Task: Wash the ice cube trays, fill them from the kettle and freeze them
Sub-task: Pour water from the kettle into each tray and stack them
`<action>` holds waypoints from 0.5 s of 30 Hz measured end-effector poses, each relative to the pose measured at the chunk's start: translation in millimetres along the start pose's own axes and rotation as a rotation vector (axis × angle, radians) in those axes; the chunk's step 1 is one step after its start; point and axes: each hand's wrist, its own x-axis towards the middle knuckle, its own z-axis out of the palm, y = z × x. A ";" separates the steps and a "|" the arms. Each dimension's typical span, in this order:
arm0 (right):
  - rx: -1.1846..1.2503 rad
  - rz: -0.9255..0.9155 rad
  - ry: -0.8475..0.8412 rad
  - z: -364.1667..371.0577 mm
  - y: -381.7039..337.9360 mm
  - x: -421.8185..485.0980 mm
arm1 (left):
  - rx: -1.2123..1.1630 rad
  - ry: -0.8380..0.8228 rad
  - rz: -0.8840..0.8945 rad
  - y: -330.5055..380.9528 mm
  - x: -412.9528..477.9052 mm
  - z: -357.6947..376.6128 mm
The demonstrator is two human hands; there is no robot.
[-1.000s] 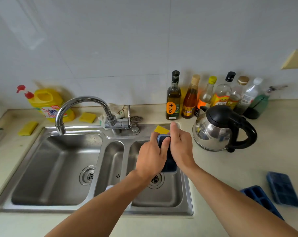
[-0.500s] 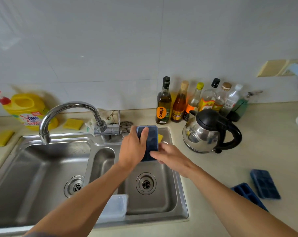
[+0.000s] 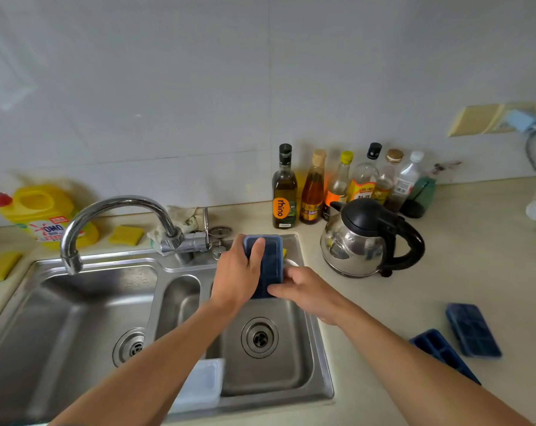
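Three blue ice trays are showing in the head view, and one is being held up over the right bowl of the sink. That tray is dark blue and long, with round corners and a smooth rim. It is standing up on its short end. The left hand is gripping its left side. The thumb is lying flat across the front, and the other fingers are going round the back, where they are hiding. The right hand is holding the low right corner, with bent fingers pressing along the bottom edge. Its thumb is hiding too. A yellow sponge is peeking out just behind the tray.

The sink is shining steel, with round drains in its big bowls. The curved silver tap is pointing down over the left bowl. A clear plastic box is sitting in the small middle bowl, near the front. The kettle is round and shiny, with a black lid and handle, and is sitting on the pale counter just right of the sink.

The second tray and third tray are lying side by side on the counter, well apart from the hands. The second is showing open square cups. The third is showing a bumpy, shiny top. Bottles are standing in a row by the white wall, behind the kettle. A yellow soap jug is sitting at the far left.
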 end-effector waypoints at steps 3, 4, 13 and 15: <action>0.004 0.022 0.012 -26.6 14.2 -17.9 | -0.085 -0.016 -0.088 18.2 -9.0 26.9; 0.005 0.027 0.033 -38.6 20.8 -26.5 | -0.123 -0.033 -0.123 26.4 -12.1 39.4; 0.033 0.211 0.240 -196.7 109.7 -146.8 | -0.321 -0.390 -0.457 139.4 -66.2 218.6; 0.044 0.269 0.291 -228.0 130.9 -171.7 | -0.369 -0.473 -0.499 161.7 -78.3 254.3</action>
